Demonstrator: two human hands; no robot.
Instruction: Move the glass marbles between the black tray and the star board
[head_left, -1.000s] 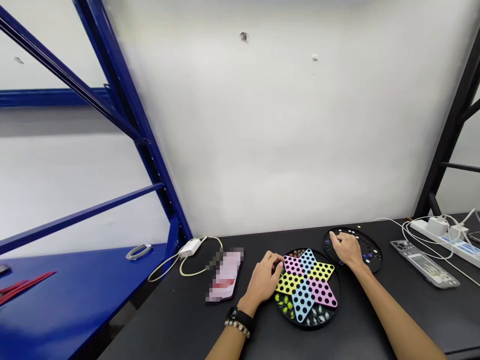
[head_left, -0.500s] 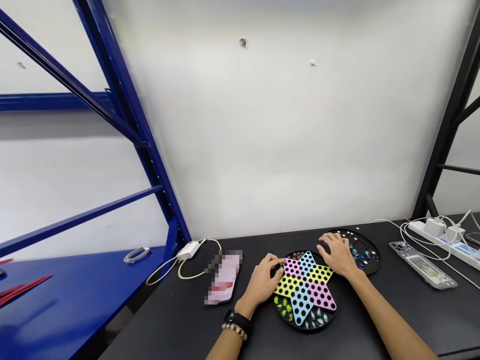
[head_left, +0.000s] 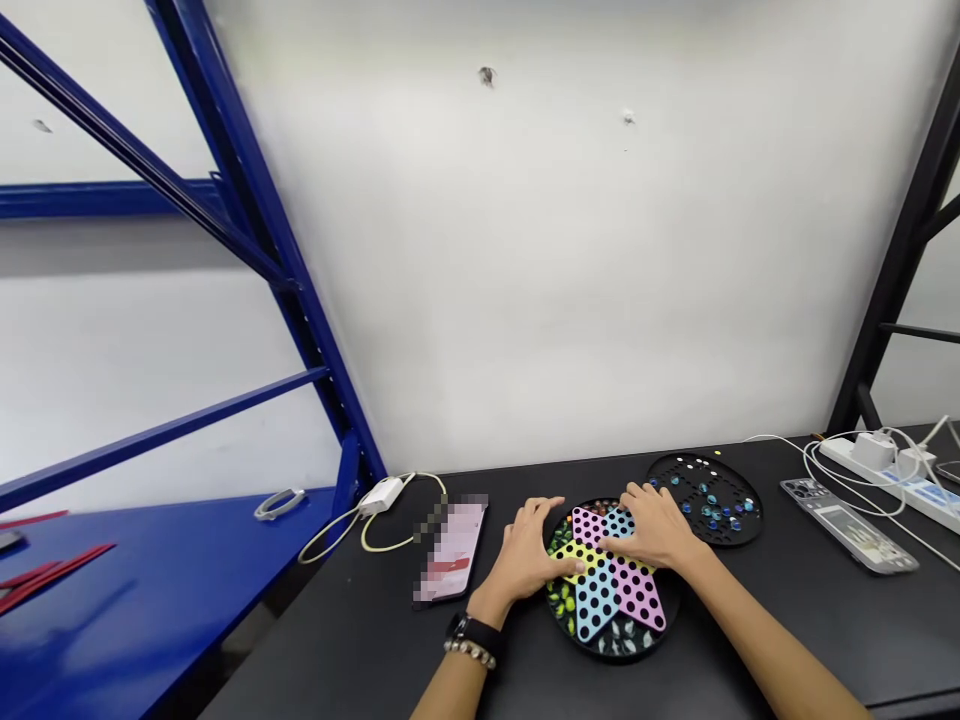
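if the hands push unevenly, the star board [head_left: 613, 578] could tip in its round black tray [head_left: 616, 658] and scatter green marbles [head_left: 566, 602] at its eight o'clock. the hands are apart, thumbs over the board: the left hand [head_left: 523, 554] spreads at nine, the right hand [head_left: 654, 524] curves in at one, and whether it grips i cannot tell. a bump from the right forearm could roll blue marbles [head_left: 712, 510] off the dark disc [head_left: 679, 532] at two. on the black table [head_left: 525, 685], a phone [head_left: 457, 550] lies at nine; a pale wall [head_left: 555, 300] stands at twelve.
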